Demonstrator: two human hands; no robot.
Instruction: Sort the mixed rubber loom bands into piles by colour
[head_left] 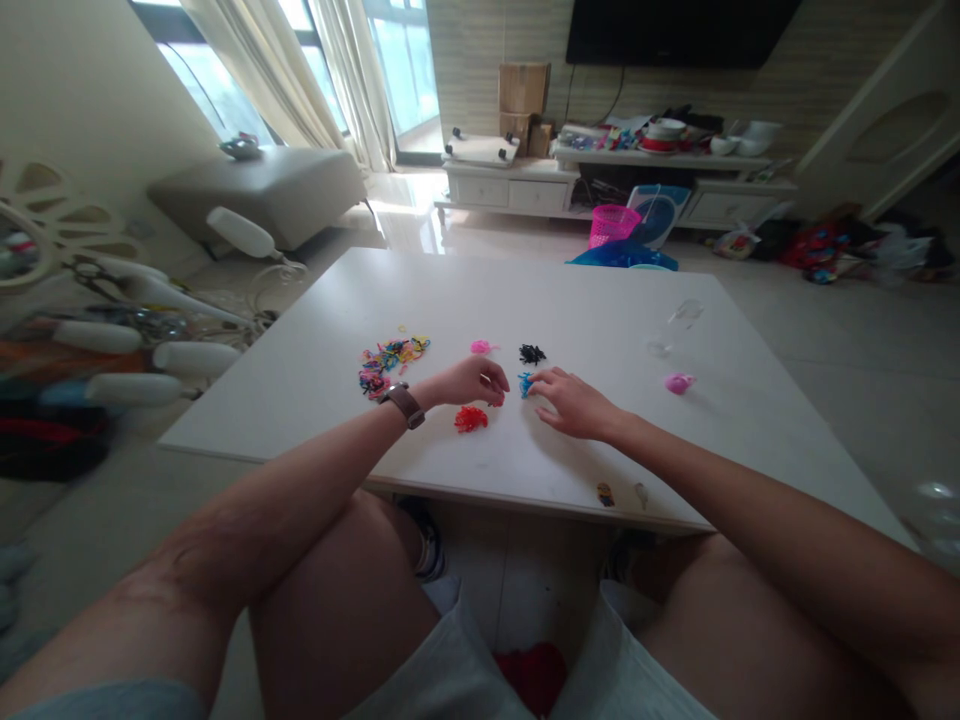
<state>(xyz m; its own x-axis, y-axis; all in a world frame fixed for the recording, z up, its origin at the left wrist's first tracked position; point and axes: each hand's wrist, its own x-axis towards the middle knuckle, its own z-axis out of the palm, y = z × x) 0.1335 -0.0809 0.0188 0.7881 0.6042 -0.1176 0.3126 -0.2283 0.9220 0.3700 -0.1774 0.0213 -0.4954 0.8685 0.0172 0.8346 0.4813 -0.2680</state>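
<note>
Small piles of coloured bands lie on the white table (450, 290). My left hand (478, 383), with a watch on its wrist, is closed over a small reddish bit beside the red pile (471, 419); what its fingers grip is too small to name. My right hand (568, 402) has its fingers apart, the fingertips touching the edge of the blue pile (525, 385). Behind the hands are a pink pile (481, 347) and a black pile (532, 354). A mixed multicoloured pile (391, 362) is at the left.
On the table's right are a pink-purple item (679, 383) and a clear container (685, 314). A small yellow figure (605, 493) lies by the front edge, near a small pale item (641, 495). A white lamp (180, 358) is at the left.
</note>
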